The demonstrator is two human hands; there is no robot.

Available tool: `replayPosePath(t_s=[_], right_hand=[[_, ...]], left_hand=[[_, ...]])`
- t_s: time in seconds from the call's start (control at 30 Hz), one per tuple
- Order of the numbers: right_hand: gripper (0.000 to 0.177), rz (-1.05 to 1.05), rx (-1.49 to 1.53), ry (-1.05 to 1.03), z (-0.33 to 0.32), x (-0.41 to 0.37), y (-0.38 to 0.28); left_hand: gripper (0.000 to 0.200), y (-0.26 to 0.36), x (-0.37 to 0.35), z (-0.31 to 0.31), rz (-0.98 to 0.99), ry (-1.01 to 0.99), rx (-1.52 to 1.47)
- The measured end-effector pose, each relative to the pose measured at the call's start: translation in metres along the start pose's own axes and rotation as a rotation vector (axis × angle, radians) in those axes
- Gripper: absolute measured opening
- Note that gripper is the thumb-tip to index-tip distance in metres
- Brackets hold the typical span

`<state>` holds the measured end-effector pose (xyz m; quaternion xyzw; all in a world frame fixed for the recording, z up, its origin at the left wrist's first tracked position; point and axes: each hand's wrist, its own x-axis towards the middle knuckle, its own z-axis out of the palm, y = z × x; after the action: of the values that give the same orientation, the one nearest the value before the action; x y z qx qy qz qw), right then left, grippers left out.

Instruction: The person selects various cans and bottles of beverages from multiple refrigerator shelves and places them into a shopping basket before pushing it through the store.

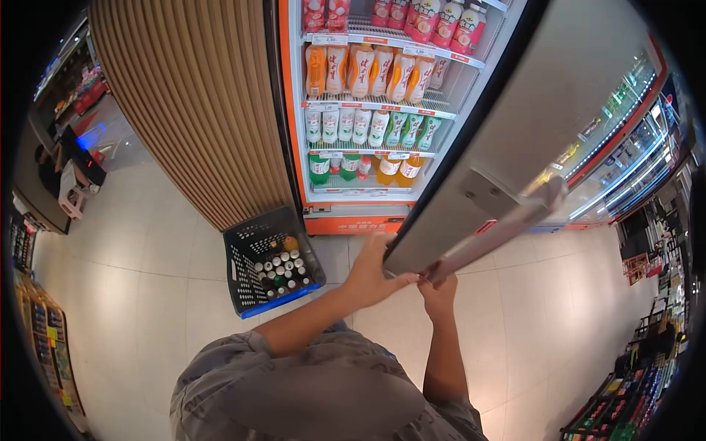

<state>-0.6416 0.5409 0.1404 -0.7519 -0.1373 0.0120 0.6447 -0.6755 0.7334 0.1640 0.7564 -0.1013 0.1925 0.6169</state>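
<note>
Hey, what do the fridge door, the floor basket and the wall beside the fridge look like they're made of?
The fridge door looks like glass in a dark frame: it mirrors shop lights. The basket seems dark moulded plastic, with lattice walls and a blue rim. The wall panel is ribbed wood or wood-look slats, matte brown.

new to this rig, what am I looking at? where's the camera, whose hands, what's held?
One fisheye camera, worn on a person's head, looks down past their grey shirt. No machine: two bare hands. The left hand and right hand both grip the near edge of the open glass cooler door, by its grey bar handle. Inside, wire shelves carry orange, white and green drink bottles. On the pale tiled floor stands a dark plastic basket holding cans and small bottles.
</note>
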Motion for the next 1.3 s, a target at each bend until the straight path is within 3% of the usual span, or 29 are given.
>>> replayPosePath(t_s=[0.07,0.13,0.2,0.27,0.3,0.4,0.5,0.6,0.67,0.73,0.83,0.87,0.93,1.0,1.07,1.3], right_hand=[[0.032,-0.016,-0.137,0.014,-0.028,-0.012,0.025],[0.035,0.09,0.112,0.15,-0.038,-0.032,0.028],[0.038,0.156,0.089,0.16,-0.06,-0.055,0.059],[0.036,0.316,0.046,-0.036,-0.084,-0.086,0.088],[0.035,0.233,-0.093,-0.225,-0.094,-0.098,0.094],[0.034,0.35,-0.26,-0.286,-0.076,-0.125,0.095],[0.034,0.371,-0.179,-0.083,-0.055,-0.111,0.091],[0.034,0.305,0.049,0.296,-0.041,-0.086,0.081],[0.035,0.248,0.112,0.485,-0.044,-0.066,0.074],[0.035,0.22,0.05,0.551,-0.058,-0.049,0.071],[0.037,0.247,-0.347,0.369,-0.105,-0.043,0.086],[0.037,0.199,-0.392,0.374,-0.113,-0.047,0.097],[0.037,0.266,-0.405,0.431,-0.12,-0.042,0.092],[0.034,0.294,-0.416,0.512,-0.129,-0.039,0.097],[0.033,0.325,-0.466,0.566,-0.137,-0.033,0.101],[0.025,0.416,-0.363,0.626,-0.172,0.042,0.146]], left_hand=[[0.072,0.013,-0.004,0.012,0.041,-0.056,-0.013],[0.074,0.023,-0.004,0.022,0.151,-0.113,0.041],[0.083,0.028,-0.007,0.033,0.156,-0.232,0.031],[0.093,0.028,-0.012,0.05,0.167,-0.341,-0.019],[0.094,0.031,-0.012,0.057,0.145,-0.383,-0.039],[0.1,0.04,-0.013,0.077,0.096,-0.59,-0.016],[0.101,0.038,-0.008,0.101,0.193,-0.695,-0.117],[0.099,0.022,0.0,0.134,0.298,-0.769,-0.186],[0.094,0.017,0.009,0.148,0.215,-0.899,-0.254],[0.082,0.023,0.024,0.144,0.081,-1.014,-0.263],[0.074,-0.008,0.043,0.132,-0.042,-1.089,-0.302],[0.063,-0.041,0.039,0.136,0.034,-1.003,-0.263],[0.056,-0.086,0.048,0.119,-0.166,-0.987,-0.2],[0.051,-0.116,0.062,0.089,-0.437,-0.865,-0.306],[0.046,-0.176,0.057,0.076,-0.571,-0.732,-0.225],[0.036,-0.224,0.119,0.044,-0.588,-0.5,-0.181]])
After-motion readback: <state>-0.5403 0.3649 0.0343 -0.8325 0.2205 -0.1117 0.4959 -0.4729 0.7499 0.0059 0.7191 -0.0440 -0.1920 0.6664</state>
